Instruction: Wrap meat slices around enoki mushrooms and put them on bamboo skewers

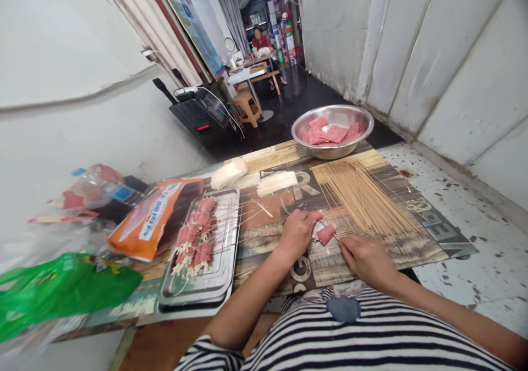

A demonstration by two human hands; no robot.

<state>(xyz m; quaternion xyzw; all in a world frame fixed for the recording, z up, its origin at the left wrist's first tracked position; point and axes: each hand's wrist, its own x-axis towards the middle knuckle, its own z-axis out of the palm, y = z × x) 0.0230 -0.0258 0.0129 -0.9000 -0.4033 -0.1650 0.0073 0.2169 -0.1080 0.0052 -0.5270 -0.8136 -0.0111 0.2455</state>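
Observation:
My left hand is closed at the table's middle, its fingertips on a small pink meat roll that they partly hide. My right hand, to its right, pinches a thin bamboo skewer whose far end meets another pink meat roll with pale enoki mushroom in it. Beyond the left hand lie two white bundles of enoki mushrooms. Loose bamboo skewers are spread out to the right. Left of my arm, a metal tray carries several finished-looking skewers of meat rolls.
A steel bowl of pink meat slices stands at the table's far edge. An orange package, a green plastic bag and clear plastic wrapping crowd the left side. Further back, a person sits at a table by a stool.

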